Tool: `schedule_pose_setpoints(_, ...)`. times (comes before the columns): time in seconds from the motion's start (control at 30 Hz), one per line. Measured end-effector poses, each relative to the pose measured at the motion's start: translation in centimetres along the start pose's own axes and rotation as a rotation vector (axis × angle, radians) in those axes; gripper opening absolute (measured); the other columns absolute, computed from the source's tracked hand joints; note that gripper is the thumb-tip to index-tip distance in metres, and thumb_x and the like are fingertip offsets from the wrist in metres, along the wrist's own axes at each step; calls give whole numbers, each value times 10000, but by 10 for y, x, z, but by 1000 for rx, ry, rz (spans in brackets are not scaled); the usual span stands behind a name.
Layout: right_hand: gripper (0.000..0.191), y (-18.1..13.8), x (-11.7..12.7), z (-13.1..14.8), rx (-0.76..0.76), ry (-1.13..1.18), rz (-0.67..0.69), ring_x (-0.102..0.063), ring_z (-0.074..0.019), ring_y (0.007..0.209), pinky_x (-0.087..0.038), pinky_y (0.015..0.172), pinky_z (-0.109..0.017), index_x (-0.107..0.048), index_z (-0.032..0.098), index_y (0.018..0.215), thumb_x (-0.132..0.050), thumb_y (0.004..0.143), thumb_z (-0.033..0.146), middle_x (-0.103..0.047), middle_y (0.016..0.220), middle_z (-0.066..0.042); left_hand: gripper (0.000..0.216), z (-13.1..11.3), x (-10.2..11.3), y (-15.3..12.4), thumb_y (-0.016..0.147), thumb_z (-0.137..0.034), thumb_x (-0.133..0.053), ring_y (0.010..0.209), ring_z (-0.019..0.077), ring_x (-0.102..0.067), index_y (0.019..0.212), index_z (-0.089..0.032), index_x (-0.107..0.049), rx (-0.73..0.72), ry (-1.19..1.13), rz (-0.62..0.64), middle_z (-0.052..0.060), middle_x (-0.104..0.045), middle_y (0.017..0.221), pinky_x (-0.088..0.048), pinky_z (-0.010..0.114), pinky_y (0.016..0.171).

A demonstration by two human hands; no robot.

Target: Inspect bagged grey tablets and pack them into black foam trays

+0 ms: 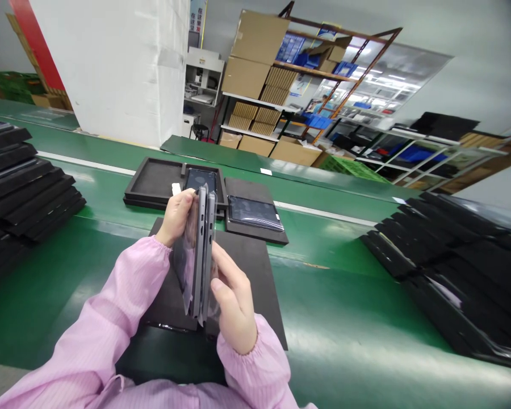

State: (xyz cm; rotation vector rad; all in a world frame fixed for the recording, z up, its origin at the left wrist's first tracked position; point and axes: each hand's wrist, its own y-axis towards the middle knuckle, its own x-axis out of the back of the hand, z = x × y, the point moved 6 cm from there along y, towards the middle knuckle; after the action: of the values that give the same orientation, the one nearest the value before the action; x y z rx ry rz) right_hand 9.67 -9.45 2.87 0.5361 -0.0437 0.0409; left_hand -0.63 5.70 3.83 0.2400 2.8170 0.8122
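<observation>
Though left hand [177, 215] and right hand [233, 304] clamp fingers on tablets [201, 250], their screens are hidden.

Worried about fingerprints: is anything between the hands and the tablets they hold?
Yes: clear plastic film seems to wrap the tablets, so the left hand and the right hand press on film, not bare casing.

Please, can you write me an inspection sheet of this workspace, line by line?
Surface: green belt, with a black foam pad before the person.
Job's things: two grey tablets held upright on edge, side by side, over the pad.
Clutter: black tray, bagged tablet, tray stacks at left and right.
Hands: left hand and right hand, fingers closed on the tablets.
Cables: nothing seen.
Surroundings: shelves with cardboard boxes.
</observation>
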Motion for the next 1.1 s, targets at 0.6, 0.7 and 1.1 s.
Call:
schedule_pose_setpoints(0.6, 673, -16, -6, 16, -35, -170, -9, -535, -259, 1341, -599, 926, -306, -517, 245, 1448, -682, 796, 255, -558, 1456, -74, 624, -24, 2, -18, 886, -709, -436, 654, 187, -605, 822, -177, -755, -272, 11, 48, 64, -669, 681, -489, 308, 666)
schedule_pose_setpoints(0.7, 659, -17, -8, 17, -74, -211, -5, -541, -276, 1330, -605, 915, -309, -547, 151, 1414, -684, 782, 282, -561, 1443, -126, 603, -24, 2, -20, 909, -679, -426, 709, 195, -646, 864, -183, -766, -293, 15, 58, 75, -716, 751, -497, 305, 685)
schedule_pose_setpoints(1.1, 678, -14, -12, 30, -34, -375, -57, -645, -227, 1163, -615, 831, -238, -566, 137, 1379, -645, 709, 205, -660, 1297, -96, 545, -21, 6, -42, 944, -624, -399, 1095, 252, -635, 1067, -226, -750, -387, 150, -38, 91, -731, 1116, -454, 387, 1005)
